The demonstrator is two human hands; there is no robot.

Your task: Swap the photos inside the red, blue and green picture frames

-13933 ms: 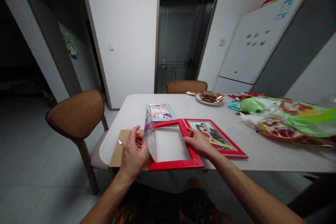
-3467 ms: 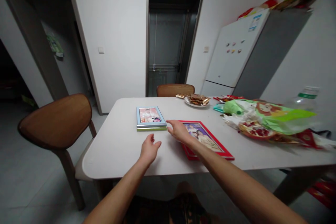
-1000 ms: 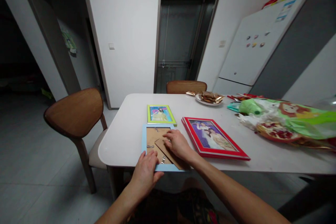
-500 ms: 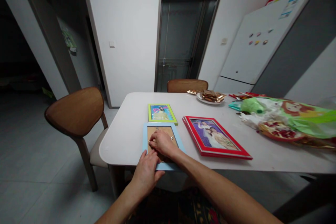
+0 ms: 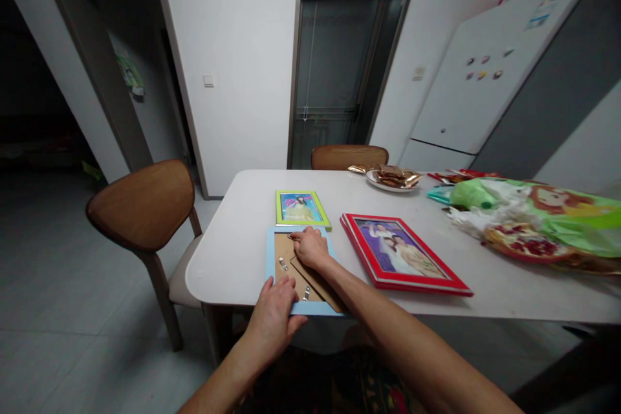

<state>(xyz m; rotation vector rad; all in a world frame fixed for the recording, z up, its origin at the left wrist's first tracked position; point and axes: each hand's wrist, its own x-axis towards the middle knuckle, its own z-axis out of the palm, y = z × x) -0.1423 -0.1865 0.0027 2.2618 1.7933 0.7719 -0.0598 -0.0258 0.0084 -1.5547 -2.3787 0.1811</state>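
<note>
A light-blue photo frame (image 5: 301, 309) lies face down on the table, its brown cardboard backing (image 5: 286, 259) facing up with several small metal clips. My left hand (image 5: 272, 310) sits on the frame's near edge, its fingers over the backing. My right hand (image 5: 310, 249) rests near the far edge, fingers bunched by a clip. Under that wrist, a cardboard stand flap (image 5: 315, 283) lies slanted across the backing. Close by, a green-edged photo frame (image 5: 301, 208) lies face up, and a red photo frame (image 5: 402, 255) lies to the right.
The white table (image 5: 228, 272) ends just left of the blue frame. At the far side stand a plate of wrapped snacks (image 5: 392, 178) and a wooden chair (image 5: 349, 156). A green plastic bag (image 5: 533, 213) lies on the right, and another chair (image 5: 140, 207) stands left.
My right hand has moved toward the far edge of the blue frame, uncovering the cardboard flap and clips. My left hand stays at the near edge. The view has drifted slightly.
</note>
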